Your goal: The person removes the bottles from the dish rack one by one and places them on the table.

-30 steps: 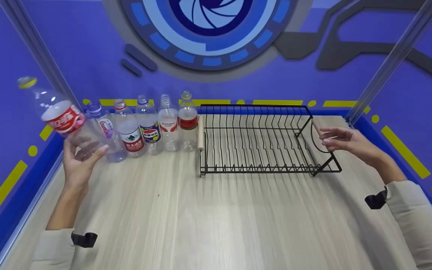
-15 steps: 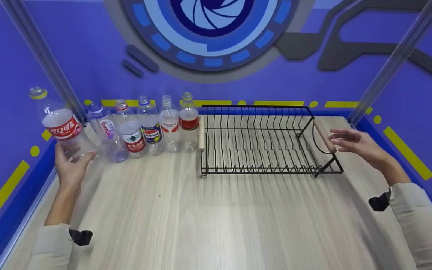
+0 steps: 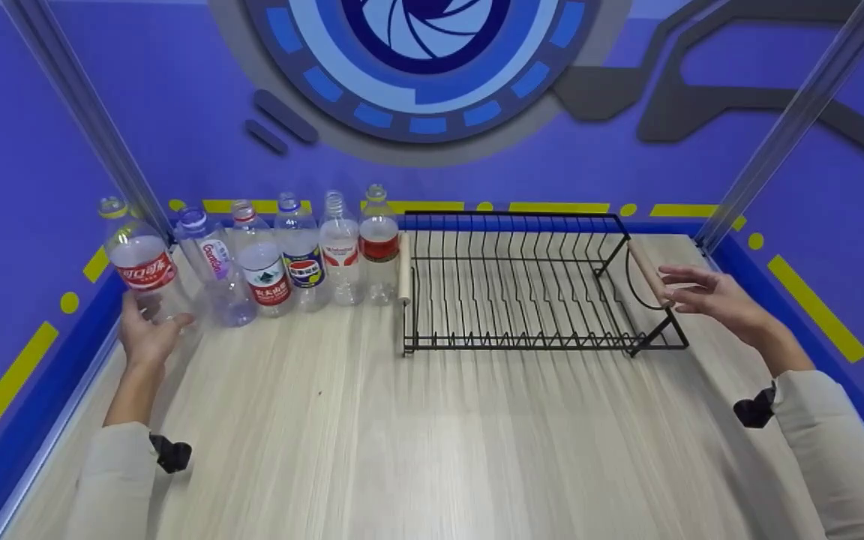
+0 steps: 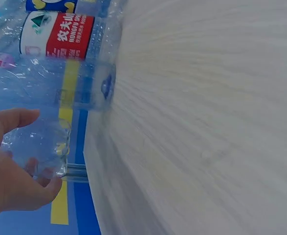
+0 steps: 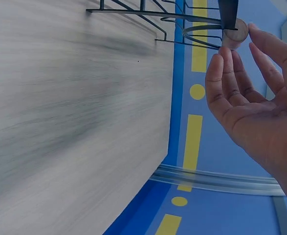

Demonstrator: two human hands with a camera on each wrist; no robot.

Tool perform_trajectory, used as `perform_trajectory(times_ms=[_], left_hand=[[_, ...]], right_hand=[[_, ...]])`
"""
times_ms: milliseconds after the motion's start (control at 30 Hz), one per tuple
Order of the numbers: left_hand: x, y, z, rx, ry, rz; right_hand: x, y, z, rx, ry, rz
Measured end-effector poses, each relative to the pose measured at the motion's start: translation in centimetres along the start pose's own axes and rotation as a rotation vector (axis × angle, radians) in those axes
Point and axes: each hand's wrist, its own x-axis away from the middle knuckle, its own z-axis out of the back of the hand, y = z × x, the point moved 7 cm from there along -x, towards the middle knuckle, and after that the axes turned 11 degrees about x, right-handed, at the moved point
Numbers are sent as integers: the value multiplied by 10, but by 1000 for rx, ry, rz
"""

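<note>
The left hand [image 3: 145, 335] grips the base of a red-labelled bottle [image 3: 139, 262] standing at the left end of the bottle row on the tabletop [image 3: 432, 435]. The right hand [image 3: 706, 296], fingers relaxed and holding nothing, hovers just beside the dish rack's wooden handle [image 3: 646, 268].

Pale wood-grain tabletop [image 3: 417, 442], blue raised border [image 3: 34, 405] along edges. Purple wall [image 3: 177, 97] behind, yellow dashes and dots [image 3: 556, 205] near base. Large blue-and-white aperture emblem [image 3: 424, 52] at centre, grey shapes [image 3: 702, 97] to right. Clear slanted corner posts [image 3: 792, 120] either side. Light even.
</note>
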Motion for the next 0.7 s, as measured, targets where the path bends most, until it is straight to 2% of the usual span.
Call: perform_trajectory(times_ms=[300,700], left_hand=[[-14,-18,-8,-28,-75,71],[-21,-28,-13,-24,-103,86]], right_hand=[[2,6,-8,-11,-79,-28],[3,13,-9,-53,-118,-86]])
